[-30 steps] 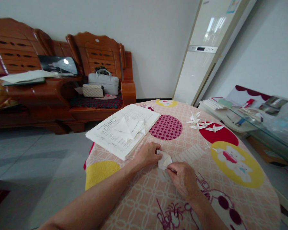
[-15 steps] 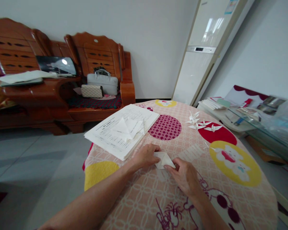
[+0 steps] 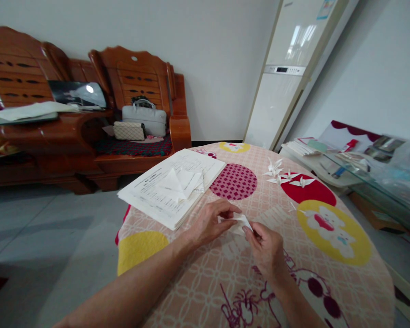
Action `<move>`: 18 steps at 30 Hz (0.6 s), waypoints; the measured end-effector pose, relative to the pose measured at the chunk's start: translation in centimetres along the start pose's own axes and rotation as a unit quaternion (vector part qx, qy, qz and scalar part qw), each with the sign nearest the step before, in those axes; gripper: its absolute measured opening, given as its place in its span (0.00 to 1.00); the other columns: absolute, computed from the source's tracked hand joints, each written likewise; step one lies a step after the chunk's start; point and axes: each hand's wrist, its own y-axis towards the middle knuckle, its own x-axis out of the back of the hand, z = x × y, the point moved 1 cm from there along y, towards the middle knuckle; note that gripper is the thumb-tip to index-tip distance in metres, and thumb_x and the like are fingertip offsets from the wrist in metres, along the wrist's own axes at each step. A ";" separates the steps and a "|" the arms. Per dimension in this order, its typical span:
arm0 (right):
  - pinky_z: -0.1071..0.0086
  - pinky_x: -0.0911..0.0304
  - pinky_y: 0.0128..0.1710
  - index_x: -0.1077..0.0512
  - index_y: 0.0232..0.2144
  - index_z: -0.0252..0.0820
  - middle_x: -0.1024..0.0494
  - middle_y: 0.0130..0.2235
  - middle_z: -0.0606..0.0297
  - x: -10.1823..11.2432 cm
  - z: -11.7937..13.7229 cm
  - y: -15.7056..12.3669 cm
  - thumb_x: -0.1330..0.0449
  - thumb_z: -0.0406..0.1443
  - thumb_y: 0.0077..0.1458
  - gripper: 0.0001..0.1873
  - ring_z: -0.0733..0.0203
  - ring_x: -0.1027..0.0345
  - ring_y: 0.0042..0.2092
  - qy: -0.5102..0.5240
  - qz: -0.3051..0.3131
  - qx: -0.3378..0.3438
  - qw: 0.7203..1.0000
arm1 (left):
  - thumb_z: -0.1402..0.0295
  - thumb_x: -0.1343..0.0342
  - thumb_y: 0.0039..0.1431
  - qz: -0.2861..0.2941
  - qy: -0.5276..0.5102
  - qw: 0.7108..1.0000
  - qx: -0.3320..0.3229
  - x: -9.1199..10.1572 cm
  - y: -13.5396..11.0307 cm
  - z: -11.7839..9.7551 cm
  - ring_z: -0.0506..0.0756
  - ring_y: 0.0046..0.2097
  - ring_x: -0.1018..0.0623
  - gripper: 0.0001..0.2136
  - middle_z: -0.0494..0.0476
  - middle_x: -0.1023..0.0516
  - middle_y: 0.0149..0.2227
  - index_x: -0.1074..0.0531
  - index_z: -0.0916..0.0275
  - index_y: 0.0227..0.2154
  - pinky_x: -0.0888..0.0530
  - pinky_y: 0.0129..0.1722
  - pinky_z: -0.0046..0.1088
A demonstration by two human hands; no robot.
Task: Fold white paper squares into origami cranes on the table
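Observation:
Between my two hands is a small folded piece of white paper (image 3: 238, 225), just over the patterned tablecloth. My left hand (image 3: 214, 219) grips its left side, thumb and fingers closed over it and hiding part of the folds. At the right corner, my right hand (image 3: 264, 243) pinches the paper between thumb and fingers. Left of the hands lies a stack of printed sheets (image 3: 146, 200), with folded white paper pieces (image 3: 179, 182) on top. Several white origami cranes (image 3: 301, 182) stand together on the far right of the table.
A round table with a pink patterned tablecloth (image 3: 198, 282) spreads before me. To the right, a glass-topped stand (image 3: 372, 182) holds papers and a plastic bag. Behind are a wooden chair (image 3: 133, 68) with bags on its seat and a tall white air conditioner (image 3: 276, 91).
My left hand has moved slightly right and its fingers now reach over the paper. The paper is lifted and tilted, showing less of its face. My right hand has shifted a little right.

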 end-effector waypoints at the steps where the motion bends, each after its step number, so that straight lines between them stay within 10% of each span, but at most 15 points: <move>1: 0.74 0.45 0.25 0.28 0.27 0.37 0.31 0.21 0.68 0.1 0.2 0.0 0.48 0.36 0.61 0.14 0.67 0.38 0.23 -0.021 -0.016 0.034 0.999 | 0.69 0.42 0.56 -0.005 0.006 1.000 -0.014 0.0 -0.1 -0.2 0.51 0.36 0.26 0.11 0.55 0.25 0.34 0.24 0.63 0.42 0.29 0.37 0.25; 7: 0.72 0.44 0.28 0.28 0.33 0.36 0.29 0.24 0.65 0.1 1.0 -0.4 0.51 0.28 0.61 0.11 0.65 0.34 0.25 -0.113 -0.077 0.175 0.975 | 0.69 0.43 0.58 -0.034 0.020 0.995 -0.095 -0.2 -0.6 -1.0 0.51 0.36 0.25 0.08 0.58 0.24 0.36 0.24 0.65 0.39 0.29 0.36 0.24; 18: 0.69 0.47 0.26 0.31 0.30 0.39 0.30 0.22 0.65 -0.6 2.4 -1.0 0.46 0.27 0.59 0.07 0.64 0.37 0.24 -0.208 -0.149 0.223 0.940 | 0.75 0.47 0.55 -0.146 0.119 0.971 -0.149 -1.8 -1.7 -1.6 0.52 0.38 0.22 0.10 0.57 0.20 0.36 0.26 0.63 0.39 0.27 0.39 0.26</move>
